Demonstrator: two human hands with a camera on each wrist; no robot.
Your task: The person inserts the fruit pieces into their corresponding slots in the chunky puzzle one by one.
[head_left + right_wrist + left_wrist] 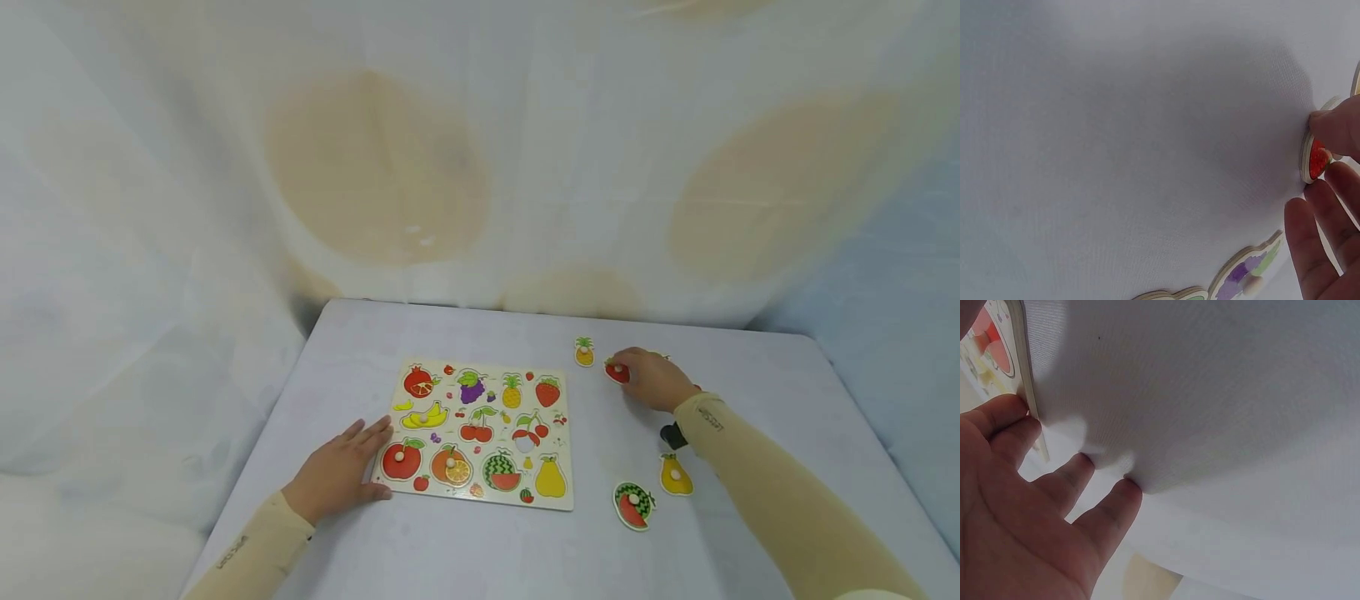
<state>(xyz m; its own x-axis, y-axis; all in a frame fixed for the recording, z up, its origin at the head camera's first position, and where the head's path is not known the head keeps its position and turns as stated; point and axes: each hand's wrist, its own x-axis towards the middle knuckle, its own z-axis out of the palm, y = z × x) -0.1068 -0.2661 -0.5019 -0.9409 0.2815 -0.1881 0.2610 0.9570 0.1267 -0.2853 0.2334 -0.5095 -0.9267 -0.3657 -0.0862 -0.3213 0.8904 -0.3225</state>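
A wooden fruit puzzle board [517,496] lies flat on the table, showing apple, orange, banana and other fruit pictures. My left hand [337,465] rests at its left edge with fingers spread; in the left wrist view, fingers [1016,428] touch the board's rim. To the right of the board, my right hand [654,379] pinches a red strawberry puzzle piece [617,372] between thumb and fingers. That strawberry piece [1319,159] appears at the right of the right wrist view, low over or on the table; which cannot be told.
A pineapple piece [584,352] lies left of the right hand. Nearer the front are a pear piece [676,476] and a watermelon piece [633,507]. A grape piece [1241,280] shows in the right wrist view. A small black object [672,436] sits beside the right sleeve.
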